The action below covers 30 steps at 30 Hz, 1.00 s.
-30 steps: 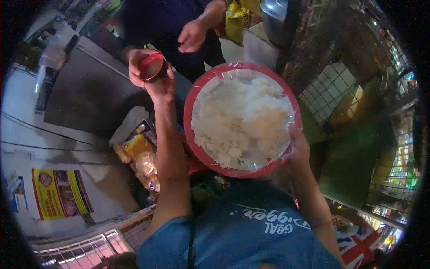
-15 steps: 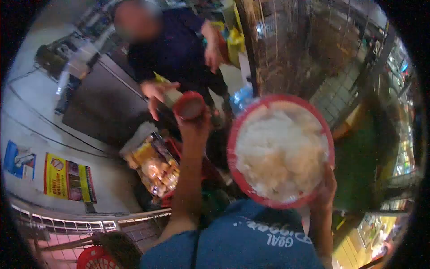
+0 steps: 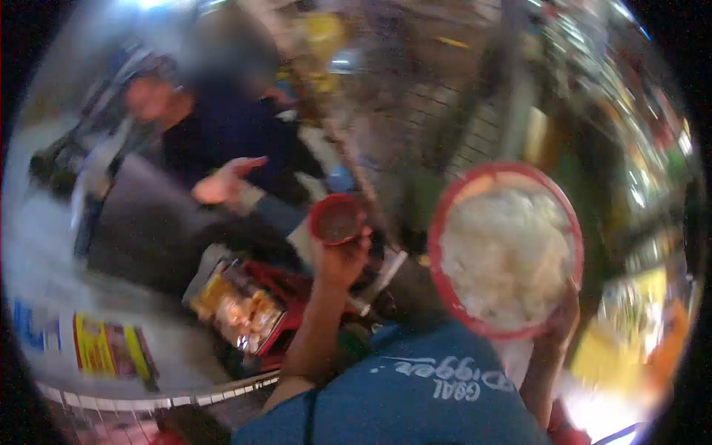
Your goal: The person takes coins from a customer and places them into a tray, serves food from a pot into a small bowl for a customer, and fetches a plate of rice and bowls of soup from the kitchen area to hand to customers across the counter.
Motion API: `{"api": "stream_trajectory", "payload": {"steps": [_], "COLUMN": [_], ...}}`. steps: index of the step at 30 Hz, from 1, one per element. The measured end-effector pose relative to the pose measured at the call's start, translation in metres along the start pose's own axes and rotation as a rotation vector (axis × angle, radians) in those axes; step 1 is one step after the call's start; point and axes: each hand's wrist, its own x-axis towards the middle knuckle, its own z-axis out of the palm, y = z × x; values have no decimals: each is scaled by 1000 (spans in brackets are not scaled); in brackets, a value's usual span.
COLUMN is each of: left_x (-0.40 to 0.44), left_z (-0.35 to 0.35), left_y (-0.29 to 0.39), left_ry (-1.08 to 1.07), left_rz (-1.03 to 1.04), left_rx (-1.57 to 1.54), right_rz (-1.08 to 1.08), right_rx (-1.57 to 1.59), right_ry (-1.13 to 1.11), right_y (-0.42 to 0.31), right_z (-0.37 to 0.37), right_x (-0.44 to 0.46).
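My left hand [image 3: 343, 256] is closed around a small red cup [image 3: 337, 219], held out in front of me with its opening facing up. What is inside the cup is too blurred to name. On the other side, my right hand [image 3: 560, 320] grips the lower right rim of a wide round basin [image 3: 439, 276] with a red rim. White, lumpy food [image 3: 512, 256], possibly rice, fills most of the basin, and shiny clear plastic seems to lie over it. Cup and basin are apart from each other.
A person in dark clothes [image 3: 233, 137] stands ahead on the left with an open hand [image 3: 226, 182] near my cup. Below is a tray of packaged goods [image 3: 241, 304] beside red crates. A yellow poster [image 3: 111, 347] hangs on the left wall. Lit shelves line the right.
My view has swung to the right and is blurred. The person's hand no longer overlaps the cup and is now raised, palm open. Both of my hands keep their hold.
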Motion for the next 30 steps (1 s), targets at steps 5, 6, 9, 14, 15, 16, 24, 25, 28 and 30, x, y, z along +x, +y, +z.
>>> {"api": "stream_trajectory", "payload": {"steps": [5, 6, 9, 14, 15, 16, 24, 25, 28, 30], "left_x": [17, 28, 18, 63, 72, 78, 176, 190, 241, 272], "left_z": [-19, -28, -25, -17, -29, -35, -25, -32, -40, -39], "left_y": [-36, -39, -54, -94, -109, -118, -175, -186, -226, -259], "left_ry": [9, 38, 48, 11, 2, -5, -103, -97, -132, -150], "left_rz": [-252, -275, -374, -598, -665, -726, -879, -891, -948, -931], "left_rx": [10, 63, 154, 172, 183, 192, 45, 22, -59, -85], "right_rz": [-268, -142, -99, -221, -210, -232, -405, -422, -408, -408], "right_rx": [-162, 2, 165, 41, 39, 77, 11, 3, 57, 101], "right_ry": [173, 104, 101, 293, 307, 319, 242, 250, 218, 7], "right_y": [5, -4, -5, -19, -15, -18, -40, -42, -54, -71], "right_z": [-40, -26, -28, -20, -26, -25, 14, 17, 32, 30], "right_x": [5, 9, -15, 21, 30, 40, 149, 167, 230, 277]}}
